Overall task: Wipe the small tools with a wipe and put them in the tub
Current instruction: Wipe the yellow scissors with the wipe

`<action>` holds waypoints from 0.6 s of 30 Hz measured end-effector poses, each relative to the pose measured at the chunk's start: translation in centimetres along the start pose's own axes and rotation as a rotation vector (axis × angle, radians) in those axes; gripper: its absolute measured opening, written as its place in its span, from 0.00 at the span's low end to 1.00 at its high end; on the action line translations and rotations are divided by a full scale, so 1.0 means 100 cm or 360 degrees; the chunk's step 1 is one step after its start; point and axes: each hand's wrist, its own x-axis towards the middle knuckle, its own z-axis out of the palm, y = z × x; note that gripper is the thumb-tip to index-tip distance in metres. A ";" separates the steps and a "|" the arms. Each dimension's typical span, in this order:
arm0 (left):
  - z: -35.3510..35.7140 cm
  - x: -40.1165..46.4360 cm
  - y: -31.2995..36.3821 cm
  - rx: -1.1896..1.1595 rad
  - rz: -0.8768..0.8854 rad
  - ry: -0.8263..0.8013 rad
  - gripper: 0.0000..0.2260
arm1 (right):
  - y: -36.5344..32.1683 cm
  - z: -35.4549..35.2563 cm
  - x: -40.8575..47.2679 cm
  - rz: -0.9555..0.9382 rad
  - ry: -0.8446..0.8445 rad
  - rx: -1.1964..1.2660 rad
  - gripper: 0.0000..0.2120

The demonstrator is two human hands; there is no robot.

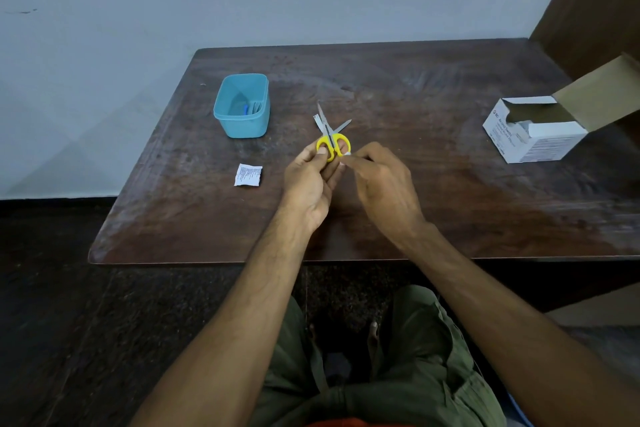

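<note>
Left hand (310, 180) pinches the yellow scissors (331, 139) by the handles, blades splayed open and pointing away, probably so the right hand (375, 177), fingers curled on a bit of white wipe (347, 154), can reach them, tub (242, 106) waiting far left.

We see two bare forearms with no sleeves, watch or rings, ending in a left hand (308, 180) and a right hand (382, 180). Below them are olive-green trousers (415, 357) with creased fabric, and a strip of orange-red cloth (349, 423) at the bottom edge.
</note>
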 end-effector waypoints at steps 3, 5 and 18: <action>0.000 0.000 0.000 0.0054 0.0034 0.0010 0.11 | 0.005 -0.006 0.014 0.0092 0.0107 0.0058 0.16; -0.001 0.001 0.001 0.0088 0.0037 0.0022 0.11 | 0.009 -0.010 0.024 0.0189 0.0186 0.0149 0.13; -0.004 -0.003 -0.009 0.0497 0.0127 0.0001 0.12 | 0.004 0.008 0.029 -0.0183 -0.0233 -0.0361 0.08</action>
